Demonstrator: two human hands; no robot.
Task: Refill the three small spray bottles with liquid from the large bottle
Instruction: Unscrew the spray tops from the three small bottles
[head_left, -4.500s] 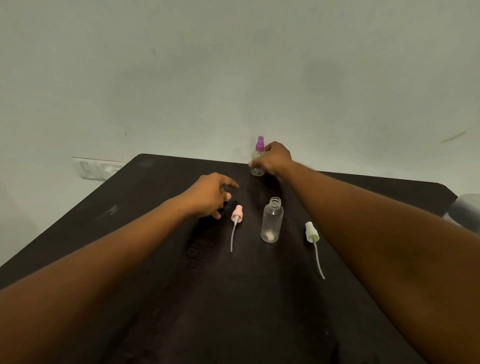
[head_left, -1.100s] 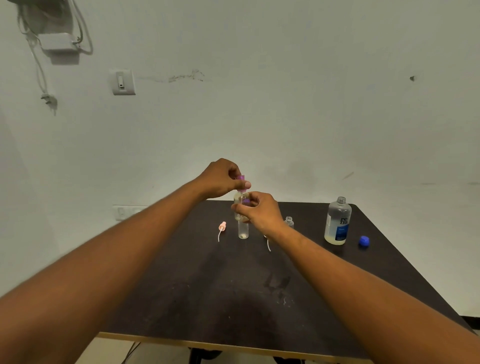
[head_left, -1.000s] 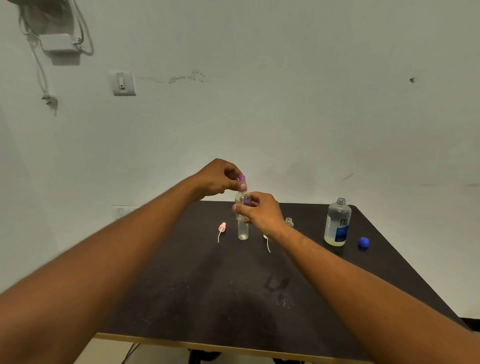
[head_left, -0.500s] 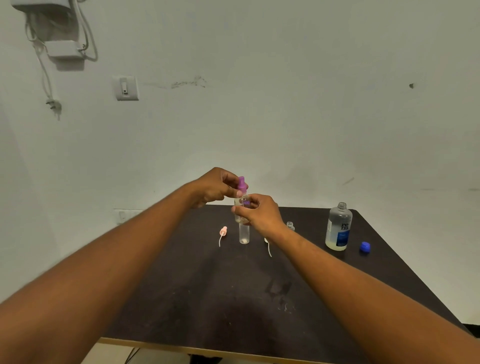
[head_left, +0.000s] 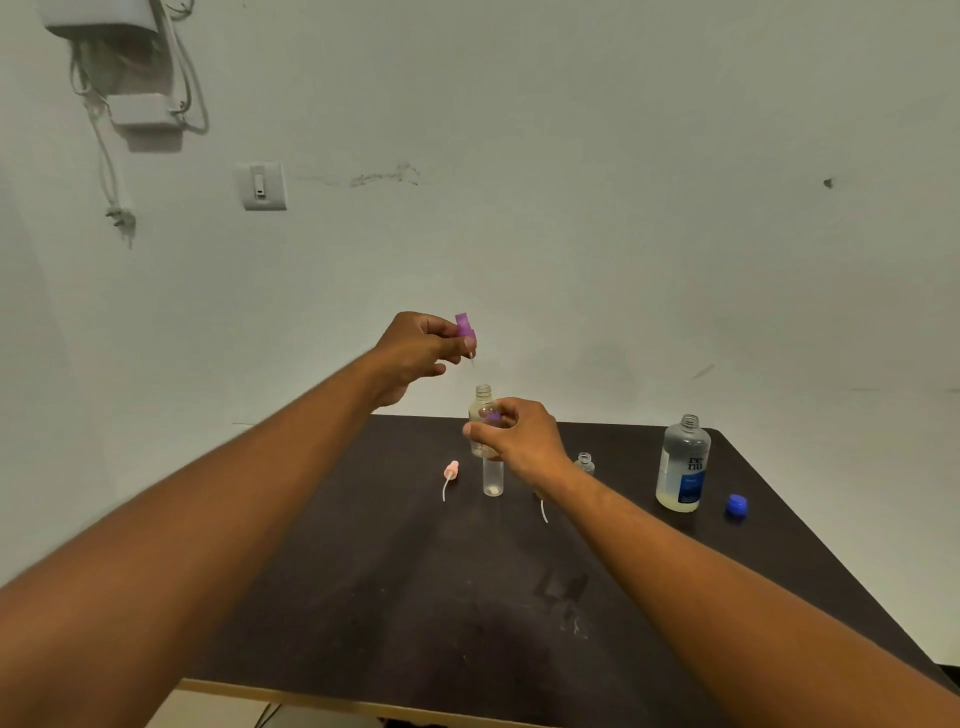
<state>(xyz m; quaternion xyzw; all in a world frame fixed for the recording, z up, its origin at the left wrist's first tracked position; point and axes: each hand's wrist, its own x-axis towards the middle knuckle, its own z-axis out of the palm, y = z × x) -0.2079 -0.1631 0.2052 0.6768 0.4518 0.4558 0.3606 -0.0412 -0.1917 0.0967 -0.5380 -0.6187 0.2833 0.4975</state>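
Left hand: pinches the purple spray top, lifted up off its bottle, thin tube hanging down.
Right hand: curled round the small clear bottle, held up above the table, mouth open.
Second small bottle: stands open on the table, just under the held one.
Third small bottle: stands open behind the right wrist, mostly hidden.
Pink spray top: lies flat on the table, left of the bottles.
Another top's tube: pokes out under the right wrist.
Large bottle: stands open at the right, well apart from the small ones, part full.
Blue cap: lies beside the large bottle.
How the small bottle handles: likely light, thin plastic, easy to tip or squash. Best held round the middle, softly.
How the large bottle handles: likely heavier and sloshy. Best gripped round the body with the whole hand, tipped slowly into the tiny mouth.
Step now: all tops off, pouring not yet begun.
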